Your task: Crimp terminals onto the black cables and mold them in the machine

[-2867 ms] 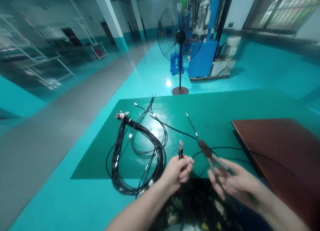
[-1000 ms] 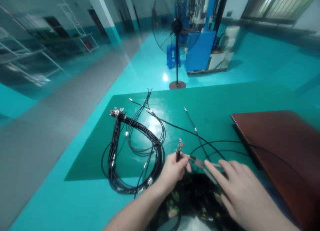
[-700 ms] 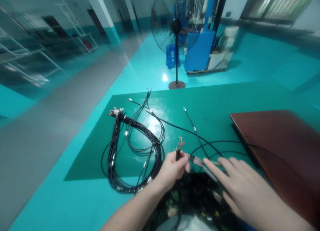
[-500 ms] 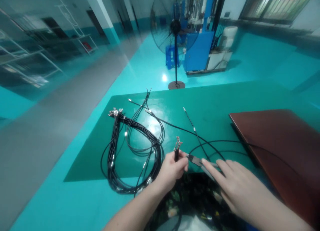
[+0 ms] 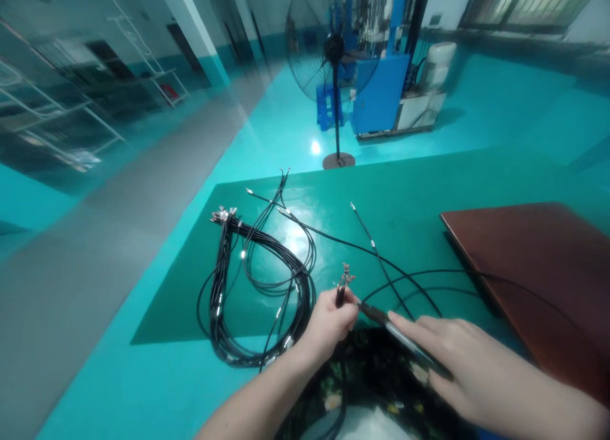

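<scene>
My left hand [image 5: 331, 322] is closed round several black cables [image 5: 340, 296], whose metal terminal ends [image 5: 345, 275] stick up above the fingers. In my right hand [image 5: 448, 357] is a pair of pliers [image 5: 403, 338], gripped by the handles. The jaw tip points left and reaches close to the left fingertips; whether it touches a cable there I cannot make out. To the left of my left hand lies a coiled bundle of black cables [image 5: 260, 235] with metal ends gathered at its top left. Loose cables [image 5: 340, 241] lie beyond both hands.
A green mat [image 5: 166, 306] covers the table under the cables. At the right lies a brown board [image 5: 528, 255], with a cable running over it. Past the table stand a fan [image 5: 335, 49], a blue stool [image 5: 328, 106] and a blue machine [image 5: 381, 100].
The pliers have turned in my right hand and now show a narrower side. The right hand has rolled and shifted slightly right. My left hand keeps its hold on the cables.
</scene>
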`<action>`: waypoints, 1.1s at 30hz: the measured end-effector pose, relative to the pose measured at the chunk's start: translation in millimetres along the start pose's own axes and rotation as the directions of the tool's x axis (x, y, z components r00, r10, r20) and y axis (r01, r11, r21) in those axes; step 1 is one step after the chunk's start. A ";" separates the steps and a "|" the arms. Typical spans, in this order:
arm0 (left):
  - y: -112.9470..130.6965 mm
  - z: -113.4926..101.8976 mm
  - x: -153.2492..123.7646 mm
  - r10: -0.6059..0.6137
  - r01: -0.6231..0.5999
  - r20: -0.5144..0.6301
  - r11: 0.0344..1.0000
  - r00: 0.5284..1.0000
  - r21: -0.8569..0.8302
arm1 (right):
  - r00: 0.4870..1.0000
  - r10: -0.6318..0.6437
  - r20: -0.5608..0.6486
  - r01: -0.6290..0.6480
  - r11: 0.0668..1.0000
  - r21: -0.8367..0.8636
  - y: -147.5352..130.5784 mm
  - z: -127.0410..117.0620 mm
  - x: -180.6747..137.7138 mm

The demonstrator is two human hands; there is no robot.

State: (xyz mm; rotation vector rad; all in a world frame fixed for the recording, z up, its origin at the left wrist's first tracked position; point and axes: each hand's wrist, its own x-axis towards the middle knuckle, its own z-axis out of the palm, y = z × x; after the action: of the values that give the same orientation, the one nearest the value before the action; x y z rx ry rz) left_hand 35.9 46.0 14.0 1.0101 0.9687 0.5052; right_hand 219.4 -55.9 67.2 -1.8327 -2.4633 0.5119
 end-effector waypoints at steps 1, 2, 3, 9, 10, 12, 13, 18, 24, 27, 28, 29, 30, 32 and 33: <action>-1.5 -0.6 0.1 0.008 -0.008 -0.004 1.000 1.000 0.019 | 1.000 0.012 0.007 -0.012 0.999 0.048 0.4 -2.6 0.6; -2.7 -1.1 0.2 0.015 -0.015 -0.005 0.999 1.000 0.031 | 1.000 0.021 0.011 -0.022 0.995 0.097 0.9 -5.9 1.5; -3.5 -1.5 0.2 0.018 -0.018 -0.002 0.999 1.000 0.037 | 1.000 0.023 0.016 -0.025 0.989 0.149 1.4 -9.8 2.6; -1.7 -3.1 1.0 -0.017 0.016 0.049 1.000 0.999 0.017 | 0.996 0.020 0.090 -0.050 0.940 0.339 3.5 -28.1 8.8; -0.8 -3.5 1.1 -0.027 0.027 0.063 1.000 0.998 -0.002 | 0.996 0.031 0.078 -0.056 0.938 0.342 3.7 -27.8 8.9; 1.1 -4.4 1.0 -0.055 0.061 0.106 0.996 0.993 -0.058 | 0.998 0.052 0.046 -0.065 0.939 0.337 4.1 -24.6 8.3; 2.1 -4.8 0.7 -0.068 0.080 0.128 0.993 0.989 -0.090 | 0.998 0.060 0.037 -0.069 0.941 0.330 4.3 -22.5 7.8; 6.3 -4.5 -1.2 -0.061 0.092 0.171 0.979 0.983 -0.181 | 0.997 0.067 0.036 -0.074 0.962 0.262 5.5 -14.3 5.6; 7.4 -3.0 -0.4 -0.065 0.103 0.177 0.971 0.982 -0.216 | 0.999 0.040 -0.030 -0.036 0.991 0.130 2.1 -2.7 3.1; 7.4 0.3 0.5 -0.069 0.089 0.092 0.967 0.993 -0.238 | 0.990 0.009 -0.142 -0.015 0.999 -0.039 -5.3 7.8 3.0; 7.3 1.6 0.6 -0.056 0.069 0.058 0.966 0.997 -0.251 | 0.982 -0.004 -0.191 -0.017 0.994 -0.107 -8.2 10.9 2.9; 7.0 2.9 0.6 -0.037 0.044 0.033 0.964 0.999 -0.262 | 0.971 -0.017 -0.238 -0.023 0.986 -0.166 -10.9 13.4 2.6; 6.5 4.1 0.4 -0.014 0.019 0.020 0.962 1.000 -0.271 | 0.962 -0.027 -0.272 -0.031 0.978 -0.208 -13.4 15.1 2.0; 4.7 5.9 -0.1 0.027 -0.021 0.016 0.958 1.000 -0.285 | 0.951 -0.035 -0.307 -0.034 0.975 -0.218 -17.0 16.0 -0.1; 3.6 6.6 -0.3 0.041 -0.034 0.018 0.957 0.999 -0.289 | 0.952 -0.025 -0.304 -0.033 0.982 -0.185 -18.3 15.2 -1.5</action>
State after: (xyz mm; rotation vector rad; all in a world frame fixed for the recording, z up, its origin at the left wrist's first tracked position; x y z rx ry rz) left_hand 41.7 44.3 18.5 0.7705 0.8276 0.6449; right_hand 199.7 -65.6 58.1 -1.8164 -2.3626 -0.0112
